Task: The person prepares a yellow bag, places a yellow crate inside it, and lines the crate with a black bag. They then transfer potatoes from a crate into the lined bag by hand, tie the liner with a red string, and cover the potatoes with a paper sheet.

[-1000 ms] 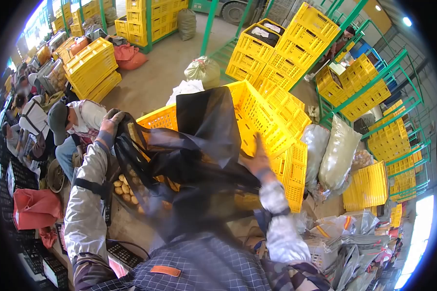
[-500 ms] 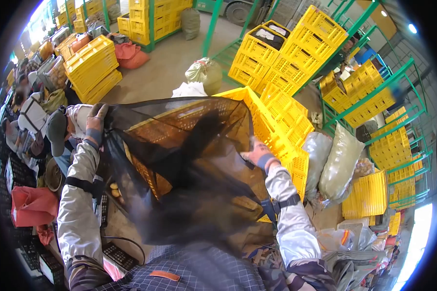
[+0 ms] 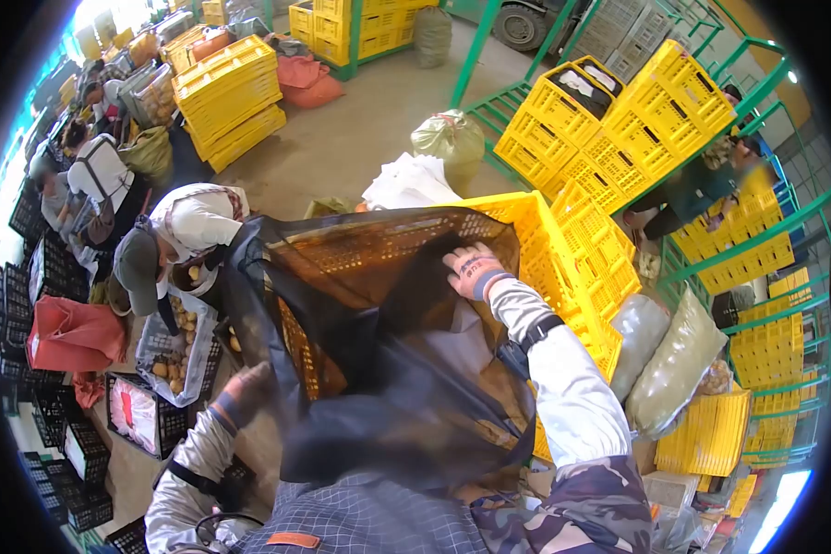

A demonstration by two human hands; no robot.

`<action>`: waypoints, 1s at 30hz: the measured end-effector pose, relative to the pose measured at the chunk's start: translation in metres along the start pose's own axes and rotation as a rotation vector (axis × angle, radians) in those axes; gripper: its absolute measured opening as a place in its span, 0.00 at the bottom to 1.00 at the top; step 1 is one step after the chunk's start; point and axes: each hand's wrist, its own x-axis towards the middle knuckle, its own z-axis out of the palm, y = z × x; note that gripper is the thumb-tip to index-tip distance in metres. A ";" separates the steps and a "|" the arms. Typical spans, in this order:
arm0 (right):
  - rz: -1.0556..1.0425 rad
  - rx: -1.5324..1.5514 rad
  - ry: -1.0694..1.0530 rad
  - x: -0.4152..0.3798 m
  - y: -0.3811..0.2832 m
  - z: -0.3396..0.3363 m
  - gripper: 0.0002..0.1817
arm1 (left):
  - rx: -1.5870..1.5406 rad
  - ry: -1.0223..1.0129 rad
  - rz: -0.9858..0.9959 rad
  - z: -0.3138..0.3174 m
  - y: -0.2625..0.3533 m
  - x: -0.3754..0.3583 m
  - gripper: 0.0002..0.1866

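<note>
Lower than before, the left hand (image 3: 243,391) blurs beside the black mesh (image 3: 379,369) draped over the yellow plastic crate (image 3: 543,247), its grip unreadable from my end, while the right hand (image 3: 475,270) rests on it, fingers together, any pinch hidden, seemingly holding it spread.

Lower left of centre, the left hand (image 3: 246,390) is blurred; whether it grips the net (image 3: 397,379) cannot be told. The net, its lower folds blurred, hides the bottom of the crate (image 3: 537,226) at mid-frame. The top edge cuts off a vehicle (image 3: 520,30), the bottom edge the apron (image 3: 379,522). Upper left, people (image 3: 102,171) are too small for detail.
</note>
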 end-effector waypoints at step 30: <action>0.798 0.813 0.126 0.039 0.305 0.052 0.33 | 1.167 0.529 0.488 -0.045 0.184 0.295 0.17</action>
